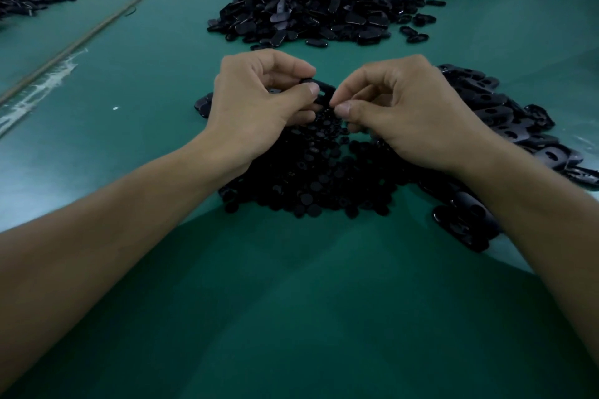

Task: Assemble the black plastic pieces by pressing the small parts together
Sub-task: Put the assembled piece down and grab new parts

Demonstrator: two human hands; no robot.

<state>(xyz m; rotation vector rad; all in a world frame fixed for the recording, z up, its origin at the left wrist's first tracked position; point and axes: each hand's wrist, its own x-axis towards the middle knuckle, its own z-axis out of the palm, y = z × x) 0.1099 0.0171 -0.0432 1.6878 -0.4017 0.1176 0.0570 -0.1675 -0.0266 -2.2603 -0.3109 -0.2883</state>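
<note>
The black oval piece [321, 90], light, stiff and probably slick, hangs just above the heap of small round parts [308, 178] on the tabletop [146, 113], with the left hand [259, 107] grip pinching its rim and the right hand [405, 113] grip pinching its end, so edges suit best.

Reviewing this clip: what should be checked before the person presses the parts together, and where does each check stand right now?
1. Left hand grips the black oval piece, held above the table: ok.
2. Right hand pinches at that piece's near end: ok.
3. A small part sits between the right fingertips: cannot tell, the fingers hide it.
4. The small part is lined up with its seat in the piece: cannot tell.
5. Pile of small round parts lies directly below the hands: ok.
6. Pile of holed oval shells lies beside the right hand: ok.
</note>
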